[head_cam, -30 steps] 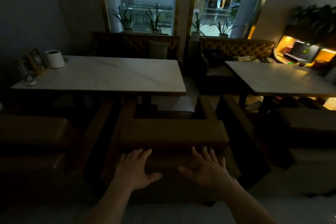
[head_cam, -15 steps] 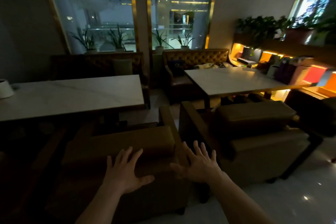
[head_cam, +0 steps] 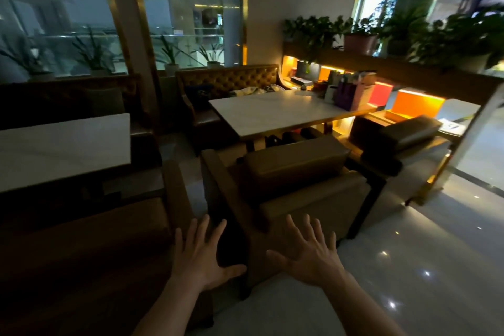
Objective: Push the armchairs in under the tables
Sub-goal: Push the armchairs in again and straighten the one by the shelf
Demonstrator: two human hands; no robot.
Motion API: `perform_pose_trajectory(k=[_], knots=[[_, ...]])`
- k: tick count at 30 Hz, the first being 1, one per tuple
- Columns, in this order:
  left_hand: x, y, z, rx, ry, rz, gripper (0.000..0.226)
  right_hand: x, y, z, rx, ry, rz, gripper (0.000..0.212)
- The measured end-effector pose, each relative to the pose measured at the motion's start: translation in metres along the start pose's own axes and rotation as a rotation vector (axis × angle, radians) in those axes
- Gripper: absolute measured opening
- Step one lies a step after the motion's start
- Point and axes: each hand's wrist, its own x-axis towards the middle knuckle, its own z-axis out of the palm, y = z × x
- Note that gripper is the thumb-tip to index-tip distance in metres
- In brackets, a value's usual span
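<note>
Head view: left hand (head_cam: 200, 260) and right hand (head_cam: 311, 256) hover released, fingers spread. Just ahead sits the brown armchair (head_cam: 294, 188); plant both palms on its backrest, pushing straight toward the marble table (head_cam: 278, 112).

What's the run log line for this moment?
left hand: open, spread | right hand: open, spread | target: middle armchair | contact: unclear

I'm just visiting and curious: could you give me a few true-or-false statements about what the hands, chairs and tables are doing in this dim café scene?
1. Both hands, left hand and right hand, have spread fingers. True.
2. The right hand holds a cup. False: it holds nothing.
3. The middle armchair faces the right table. True.
4. The right table is dark wood on top. False: its top is pale.
5. Potted plants stand above the lit shelves. True.
</note>
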Motion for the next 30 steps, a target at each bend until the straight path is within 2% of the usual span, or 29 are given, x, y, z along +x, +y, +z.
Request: perform_pose_trajectory(k=[7, 13, 19, 24, 30], knots=[[0.094, 0.08, 0.024, 0.018, -0.03, 0.064, 0.127, 0.058, 0.087, -0.01, -0.022, 0.043, 0.052, 0.113], [0.206, 0.144, 0.051, -0.034, -0.042, 0.038, 0.131, 0.137, 0.157, -0.032, -0.086, -0.015, 0.077, 0.116], [0.279, 0.206, 0.064, -0.079, -0.087, 0.022, 0.126, 0.205, 0.226, -0.066, -0.12, -0.069, 0.105, 0.116], [0.324, 0.236, 0.06, -0.079, -0.062, -0.009, 0.124, 0.258, 0.266, -0.076, -0.121, -0.09, 0.08, 0.119], [0.371, 0.25, 0.081, -0.082, -0.074, -0.084, 0.123, 0.336, 0.303, -0.055, -0.137, -0.187, -0.023, 0.119]])
